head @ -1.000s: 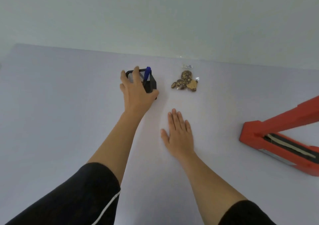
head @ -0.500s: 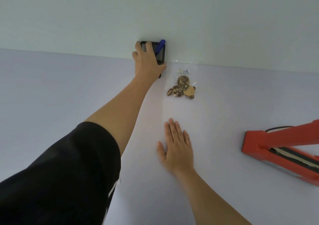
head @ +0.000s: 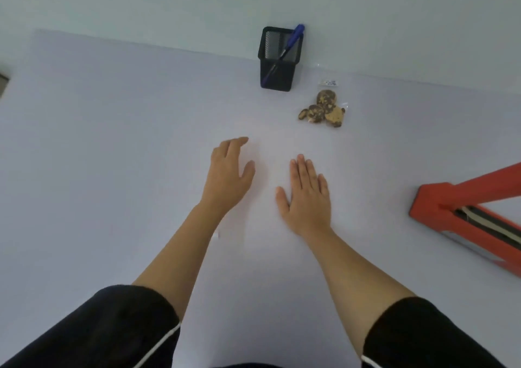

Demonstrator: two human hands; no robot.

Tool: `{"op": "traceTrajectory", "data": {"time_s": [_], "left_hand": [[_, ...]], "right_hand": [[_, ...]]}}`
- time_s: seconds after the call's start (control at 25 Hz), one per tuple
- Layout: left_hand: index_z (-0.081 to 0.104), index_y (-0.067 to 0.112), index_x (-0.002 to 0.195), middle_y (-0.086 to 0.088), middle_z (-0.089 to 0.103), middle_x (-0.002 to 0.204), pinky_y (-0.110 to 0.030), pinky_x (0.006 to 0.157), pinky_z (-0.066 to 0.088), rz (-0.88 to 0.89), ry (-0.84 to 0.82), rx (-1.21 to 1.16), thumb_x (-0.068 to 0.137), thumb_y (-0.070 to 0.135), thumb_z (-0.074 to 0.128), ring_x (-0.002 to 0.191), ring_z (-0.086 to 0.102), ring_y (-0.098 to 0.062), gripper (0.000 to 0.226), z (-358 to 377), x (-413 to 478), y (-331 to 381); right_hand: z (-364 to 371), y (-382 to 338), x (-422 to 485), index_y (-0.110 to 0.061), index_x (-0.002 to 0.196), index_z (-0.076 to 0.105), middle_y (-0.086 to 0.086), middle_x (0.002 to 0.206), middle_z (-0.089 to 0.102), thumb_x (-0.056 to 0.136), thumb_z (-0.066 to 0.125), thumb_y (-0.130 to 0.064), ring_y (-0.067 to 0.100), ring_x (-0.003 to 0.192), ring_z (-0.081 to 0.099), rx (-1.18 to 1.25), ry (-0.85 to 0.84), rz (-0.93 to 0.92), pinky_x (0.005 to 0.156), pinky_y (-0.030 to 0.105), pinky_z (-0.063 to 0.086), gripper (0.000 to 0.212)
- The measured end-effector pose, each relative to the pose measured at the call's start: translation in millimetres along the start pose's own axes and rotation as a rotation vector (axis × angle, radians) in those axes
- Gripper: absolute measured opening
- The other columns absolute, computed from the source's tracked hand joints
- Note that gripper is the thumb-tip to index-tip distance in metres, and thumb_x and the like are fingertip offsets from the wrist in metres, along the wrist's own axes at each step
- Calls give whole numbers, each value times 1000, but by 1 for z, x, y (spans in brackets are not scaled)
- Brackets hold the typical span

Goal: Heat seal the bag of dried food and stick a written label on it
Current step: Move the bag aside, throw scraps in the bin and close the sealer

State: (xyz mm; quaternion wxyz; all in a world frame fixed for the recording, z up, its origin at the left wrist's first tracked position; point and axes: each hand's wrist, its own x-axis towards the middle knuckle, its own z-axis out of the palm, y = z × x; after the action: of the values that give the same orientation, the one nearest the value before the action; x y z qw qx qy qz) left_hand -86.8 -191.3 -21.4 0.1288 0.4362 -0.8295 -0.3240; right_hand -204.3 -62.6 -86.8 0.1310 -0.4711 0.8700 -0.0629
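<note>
Clear bag of dried brown pieces [head: 324,109] — flat, just right of the black mesh pen holder [head: 277,67]; print on its white label [head: 328,82] is too small to read. Your left hand [head: 229,173], fingers loose, holds nothing; your right hand [head: 307,195] lies flat, palm down — both well on your side of the holder.

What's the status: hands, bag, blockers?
Left hand open, right hand flat on table, both empty. Bag of dried food lies apart, label on. Nothing between hands and bag.
</note>
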Motion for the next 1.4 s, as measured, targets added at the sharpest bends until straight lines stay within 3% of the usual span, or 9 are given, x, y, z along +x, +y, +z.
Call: {"op": "traceTrajectory", "data": {"time_s": [0.12, 0.2, 0.36, 0.64, 0.76, 1.0, 1.16, 1.24, 1.4], "left_hand": [[55, 9, 125, -10, 53, 125, -34, 98, 39, -134, -4, 87, 86, 7, 54, 116, 45, -30, 39, -10, -74, -41], [60, 12, 120, -8, 55, 120, -40, 93, 44, -184, -28, 153, 83, 15, 54, 112, 47, -30, 37, -15, -109, -59], [63, 10, 117, -9, 55, 117, -30, 93, 40, -309, -11, 124, 84, 13, 65, 106, 50, -30, 33, -13, -135, -73], [63, 5, 97, -7, 59, 91, -31, 77, 44, -468, 76, 21, 88, 15, 59, 84, 55, -24, 14, -11, -137, -65], [69, 9, 93, -6, 67, 90, -29, 76, 46, -518, 113, -54, 87, 18, 60, 86, 60, -22, 14, -21, -157, -67], [69, 9, 98, -4, 69, 84, -21, 66, 42, -669, 260, -235, 94, 22, 52, 83, 65, -21, 22, -69, -241, -110], [60, 10, 112, -7, 69, 91, -11, 54, 34, -737, 398, -299, 94, 18, 49, 80, 60, -17, 22, -105, -322, -158], [62, 11, 103, -5, 68, 85, -10, 54, 34, -746, 454, -298, 94, 23, 52, 76, 59, -16, 18, -129, -376, -184], [64, 18, 86, -1, 68, 78, -22, 69, 42, -833, 549, -350, 90, 38, 58, 78, 61, -16, 21, -166, -477, -247]], "right_hand": [[1, -1, 0, -12, 148, 16, 4, 158, 13, 90, 21, -49, 19, 146, 10, 2, 16, -5, 116, 41, 14, 69], [1, 0, 1, -12, 149, 13, 4, 159, 10, 90, 22, -48, 19, 146, 7, 4, 0, -11, 117, 42, 11, 69], [0, -4, 1, -12, 149, 11, 5, 159, 9, 91, 24, -46, 20, 147, 6, -1, 2, -21, 117, 42, 10, 69], [-3, -11, 2, -8, 149, 3, 8, 159, 0, 97, 24, -42, 23, 147, -1, -85, -58, -23, 118, 43, 5, 65], [-11, -29, -10, -4, 148, 2, 11, 159, -3, 99, 22, -38, 24, 147, -3, -160, -100, -59, 119, 43, 3, 63], [13, -137, -114, -4, 148, 11, 11, 159, 8, 99, 29, -38, 22, 146, 8, 118, -223, -269, 119, 37, 7, 62], [52, -223, -204, -4, 143, 27, 13, 152, 30, 97, 31, -39, 26, 140, 27, 265, -185, -369, 115, 37, 20, 58], [71, -268, -255, -4, 138, 37, 13, 143, 42, 93, 30, -39, 28, 132, 38, 345, -155, -390, 111, 38, 29, 57], [108, -347, -344, -4, 125, 50, 12, 124, 57, 93, 34, -30, 27, 114, 52, 456, -153, -611, 101, 36, 40, 45]]}}
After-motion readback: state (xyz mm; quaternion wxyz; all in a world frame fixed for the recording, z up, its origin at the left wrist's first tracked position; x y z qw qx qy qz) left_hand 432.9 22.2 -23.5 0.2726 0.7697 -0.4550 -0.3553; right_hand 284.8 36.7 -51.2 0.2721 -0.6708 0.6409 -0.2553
